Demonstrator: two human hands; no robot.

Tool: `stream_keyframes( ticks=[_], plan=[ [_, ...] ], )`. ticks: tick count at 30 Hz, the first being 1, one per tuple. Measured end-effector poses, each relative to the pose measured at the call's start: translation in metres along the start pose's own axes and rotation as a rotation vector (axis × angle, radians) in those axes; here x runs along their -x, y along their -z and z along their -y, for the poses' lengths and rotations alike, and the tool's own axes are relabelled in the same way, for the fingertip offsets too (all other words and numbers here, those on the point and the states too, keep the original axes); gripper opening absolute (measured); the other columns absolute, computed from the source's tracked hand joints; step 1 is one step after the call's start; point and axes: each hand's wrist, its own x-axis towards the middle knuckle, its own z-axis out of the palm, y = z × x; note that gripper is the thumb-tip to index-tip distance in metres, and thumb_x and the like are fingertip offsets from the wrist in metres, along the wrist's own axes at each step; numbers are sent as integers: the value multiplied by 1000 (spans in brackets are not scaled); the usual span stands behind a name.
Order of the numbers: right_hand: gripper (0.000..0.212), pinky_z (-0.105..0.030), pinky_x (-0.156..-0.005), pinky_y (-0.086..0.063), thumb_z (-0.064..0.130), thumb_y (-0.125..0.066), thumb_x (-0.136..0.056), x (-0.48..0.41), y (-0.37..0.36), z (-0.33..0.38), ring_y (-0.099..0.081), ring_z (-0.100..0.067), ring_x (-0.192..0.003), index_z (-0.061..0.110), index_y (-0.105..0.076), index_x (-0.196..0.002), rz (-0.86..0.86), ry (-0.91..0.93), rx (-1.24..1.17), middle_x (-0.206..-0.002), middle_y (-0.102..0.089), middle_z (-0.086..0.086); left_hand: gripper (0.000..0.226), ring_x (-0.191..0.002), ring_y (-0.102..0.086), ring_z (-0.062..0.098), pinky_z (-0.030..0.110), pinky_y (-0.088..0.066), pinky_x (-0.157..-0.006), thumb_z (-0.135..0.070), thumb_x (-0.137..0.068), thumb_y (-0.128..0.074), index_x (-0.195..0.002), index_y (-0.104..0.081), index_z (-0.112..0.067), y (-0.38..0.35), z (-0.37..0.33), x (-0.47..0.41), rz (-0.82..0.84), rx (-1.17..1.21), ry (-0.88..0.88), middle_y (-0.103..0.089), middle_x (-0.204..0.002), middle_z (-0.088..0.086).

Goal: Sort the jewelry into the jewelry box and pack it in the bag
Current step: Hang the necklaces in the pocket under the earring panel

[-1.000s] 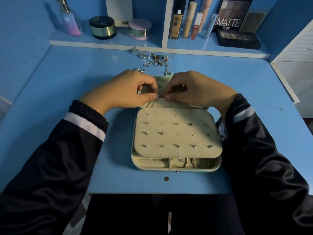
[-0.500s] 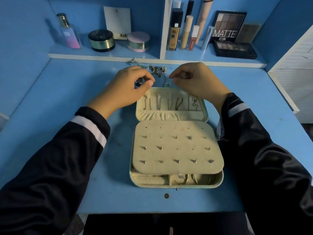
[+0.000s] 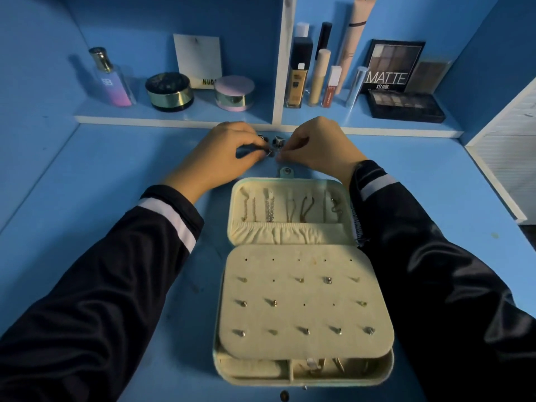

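Observation:
The pale green jewelry box [image 3: 216,353] lies open on the blue desk. Several chains hang in its lid [image 3: 290,207], and studs sit on the cream earring panel [image 3: 304,303] folded over the base. Behind the box, a small pile of loose jewelry [image 3: 275,140] lies near the shelf edge. My left hand [image 3: 223,153] reaches into the pile from the left, its fingertips pinched on a dark, ring-like piece. From the right, my right hand [image 3: 317,146] meets it with fingertips curled down at the pile's near edge; what they hold is hidden. No bag is in view.
A low shelf [image 3: 174,118] runs along the back with a perfume bottle [image 3: 111,79], two round jars [image 3: 169,92], tubes and eyeshadow palettes [image 3: 406,108]. A white divider [image 3: 280,68] splits it. A small round stud [image 3: 284,396] lies in front of the box.
Both hands have left the box lid and moved back to the jewelry pile near the shelf. The lid with its chains is now uncovered. The head has tilted up slightly.

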Motion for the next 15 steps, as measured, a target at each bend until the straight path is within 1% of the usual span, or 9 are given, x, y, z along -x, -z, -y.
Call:
stream_keyframes(
  ticks=[1,2,4,6,8,9,11,13,15],
  plan=[
    [18,-27,-68,-50,25,-81,-77,-1,0,1,-62,-16,-79,8,-77,-83,8,6,32,-82,-71,-6,19,-98,-61,19,22,-40,-90,-19,-89,-70,-107,-76,-14,-1,1,0,-6,-2,1,-69,-104,4],
    [16,-26,-69,-50,22,-79,-79,-2,0,2,-63,-17,-81,7,-77,-84,13,12,56,-84,-72,-6,19,-99,-61,20,22,-40,-90,-18,-89,-71,-107,-76,-14,-1,2,1,-19,-2,5,-69,-104,4],
    [13,-20,-68,-45,17,-76,-82,-3,1,3,-61,-15,-80,4,-76,-86,16,17,74,-85,-69,-5,19,-98,-62,20,21,-40,-90,-18,-88,-71,-106,-76,-13,-2,3,2,-49,3,12,-70,-104,5],
    [11,-18,-66,-42,14,-73,-84,-3,1,1,-58,-12,-78,4,-75,-86,30,11,64,-84,-67,-4,18,-99,-62,19,21,-41,-91,-17,-90,-69,-106,-76,-14,-2,4,4,-71,4,20,-71,-105,4],
    [8,-16,-65,-41,13,-71,-85,-2,1,-1,-56,-10,-74,5,-73,-83,58,-5,38,-82,-66,-1,19,-101,-62,21,25,-43,-93,-15,-91,-66,-107,-75,-13,-2,5,5,-90,-1,41,-70,-106,4],
    [7,-13,-62,-40,12,-70,-86,-2,2,-3,-55,-8,-71,8,-71,-81,71,-10,15,-79,-64,3,19,-101,-62,22,29,-45,-94,-15,-92,-64,-107,-75,-13,-2,7,6,-99,-3,54,-70,-106,4],
    [11,-4,-56,-38,10,-67,-87,-2,4,-5,-53,-1,-67,13,-68,-77,79,-2,-23,-73,-61,9,19,-101,-62,23,35,-48,-93,-18,-92,-63,-106,-75,-14,-2,9,8,-116,-5,76,-70,-105,3],
    [7,-5,-58,-40,13,-67,-88,-3,8,-6,-53,-4,-68,13,-67,-81,61,12,-59,-75,-61,7,20,-99,-61,23,37,-48,-91,-21,-91,-61,-105,-75,-15,-2,9,9,-135,-9,78,-69,-103,2],
    [5,-9,-62,-42,15,-67,-89,-2,14,-4,-53,-5,-69,10,-68,-89,45,29,-100,-78,-62,4,20,-99,-61,21,30,-46,-90,-21,-92,-62,-105,-75,-14,-1,8,8,-158,-4,71,-69,-102,2]
  ],
)
